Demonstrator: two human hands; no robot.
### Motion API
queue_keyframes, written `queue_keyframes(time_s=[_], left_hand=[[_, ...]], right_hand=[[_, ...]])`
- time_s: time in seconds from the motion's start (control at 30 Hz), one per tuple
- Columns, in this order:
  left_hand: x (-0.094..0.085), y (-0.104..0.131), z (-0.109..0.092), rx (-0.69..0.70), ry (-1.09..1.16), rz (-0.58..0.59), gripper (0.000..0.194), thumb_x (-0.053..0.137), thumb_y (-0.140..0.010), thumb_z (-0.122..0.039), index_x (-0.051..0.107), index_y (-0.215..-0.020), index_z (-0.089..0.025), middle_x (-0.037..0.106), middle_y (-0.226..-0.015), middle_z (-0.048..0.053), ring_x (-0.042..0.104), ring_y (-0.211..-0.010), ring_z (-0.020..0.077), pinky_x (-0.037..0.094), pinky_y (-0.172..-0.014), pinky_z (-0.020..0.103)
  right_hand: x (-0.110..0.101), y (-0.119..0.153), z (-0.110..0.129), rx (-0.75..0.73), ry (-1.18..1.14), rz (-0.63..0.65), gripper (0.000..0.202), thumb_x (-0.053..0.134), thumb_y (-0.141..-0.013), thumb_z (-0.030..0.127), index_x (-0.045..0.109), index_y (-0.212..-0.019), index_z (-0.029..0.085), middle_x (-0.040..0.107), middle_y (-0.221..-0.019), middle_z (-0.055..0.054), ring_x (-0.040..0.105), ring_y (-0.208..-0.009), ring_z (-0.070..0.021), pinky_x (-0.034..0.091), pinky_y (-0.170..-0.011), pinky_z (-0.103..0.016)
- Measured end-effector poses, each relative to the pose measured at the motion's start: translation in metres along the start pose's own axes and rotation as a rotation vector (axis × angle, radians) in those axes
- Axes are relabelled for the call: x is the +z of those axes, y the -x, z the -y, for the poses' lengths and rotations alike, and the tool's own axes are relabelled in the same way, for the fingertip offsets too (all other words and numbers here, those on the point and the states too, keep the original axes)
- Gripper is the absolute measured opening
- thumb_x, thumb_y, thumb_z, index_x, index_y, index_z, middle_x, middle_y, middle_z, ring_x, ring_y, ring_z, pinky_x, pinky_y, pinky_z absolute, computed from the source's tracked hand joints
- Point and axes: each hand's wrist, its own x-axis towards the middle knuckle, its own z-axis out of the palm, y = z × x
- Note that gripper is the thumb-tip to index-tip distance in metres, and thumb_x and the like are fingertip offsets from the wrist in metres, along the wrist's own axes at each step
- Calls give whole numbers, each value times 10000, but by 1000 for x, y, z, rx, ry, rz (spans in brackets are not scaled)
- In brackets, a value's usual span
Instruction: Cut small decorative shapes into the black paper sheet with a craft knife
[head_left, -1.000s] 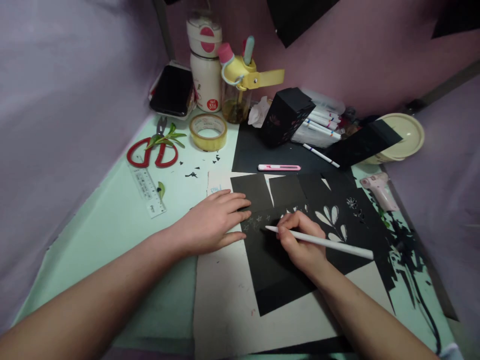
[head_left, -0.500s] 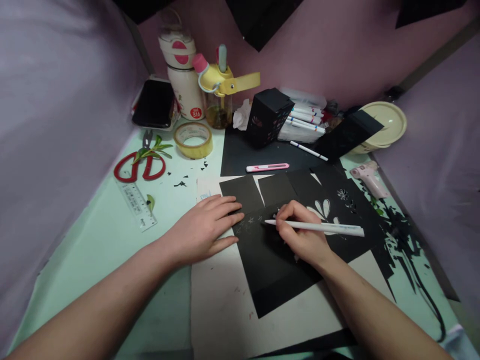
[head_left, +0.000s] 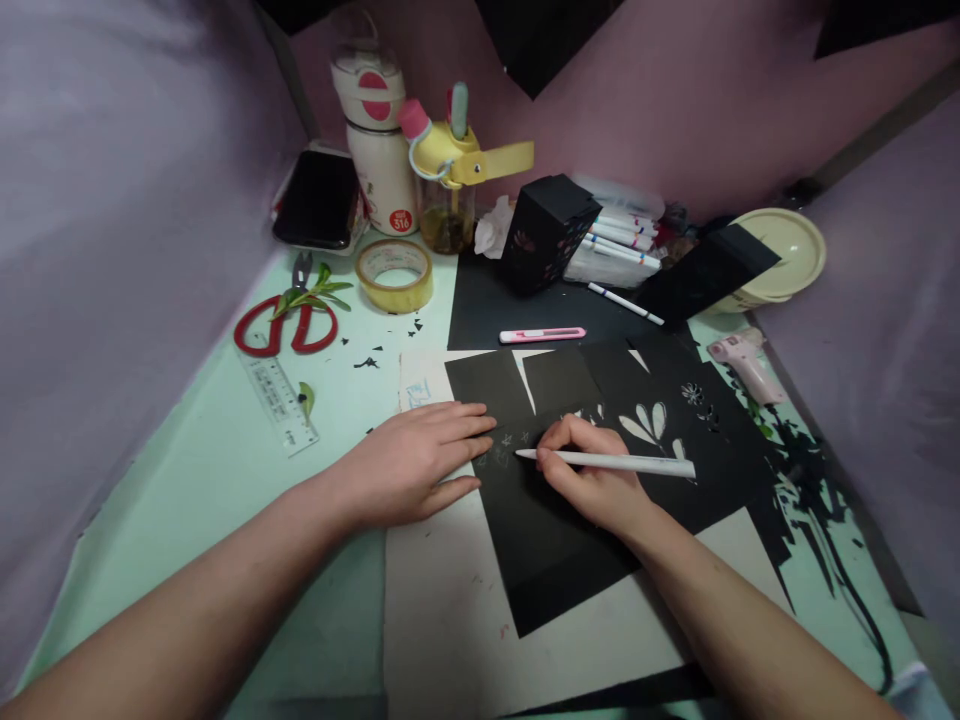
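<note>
My right hand (head_left: 592,468) grips a slim white pen (head_left: 645,464), its tip touching or just above the black paper (head_left: 559,560). Small pale star outlines (head_left: 508,440) show on the paper just left of the tip. Flat and with fingers stretched, my left hand (head_left: 424,462) lies over the left edge of that paper and the pale board (head_left: 442,620) under it. Petal-shaped cut-outs (head_left: 646,424) appear to the right of my right hand, which hides part of the sheet.
Behind the paper lie a pink cutter (head_left: 543,335) and a white marker (head_left: 626,303). Red-handled scissors (head_left: 285,325), a clear ruler (head_left: 279,400) and a tape roll (head_left: 395,277) are at the left. A glue gun (head_left: 746,365) and black scraps (head_left: 806,470) lie right. Bottles (head_left: 381,175) stand behind.
My right hand has moved the pen slightly left and down across the black paper. My left hand stays flat on it. The whole view has shifted a little.
</note>
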Motion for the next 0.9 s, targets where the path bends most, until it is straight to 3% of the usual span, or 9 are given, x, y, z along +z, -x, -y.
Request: queue_keyframes(time_s=[0.4, 0.67, 0.9], left_hand=[[0, -1, 0, -6, -13, 13, 386, 523, -969, -364, 641, -1244, -121, 598, -1379, 113, 521, -1323, 295, 482, -1081, 476], [0, 1, 0, 6, -6, -9, 377, 521, -970, -352, 646, -1236, -117, 605, -1369, 118, 527, -1317, 297, 490, -1072, 482], [0, -1, 1, 5, -12, -1, 376, 522, -971, -351, 646, -1236, -115, 602, -1374, 112, 528, -1315, 298, 488, -1074, 486]], right_hand=[[1, 0, -1, 8, 31, 16, 167, 583, -830, 194, 540, -670, 214, 653, -641, 4, 602, -573, -136, 452, -559, -258], [-1, -1, 1, -24, -35, 68, 208, 559, -799, 158, 457, -630, 223, 599, -617, 12, 558, -549, -129, 429, -536, -258], [1, 1, -2, 3, 4, 8, 178, 576, -828, 181, 524, -660, 212, 640, -642, -4, 592, -575, -139, 448, -572, -269]])
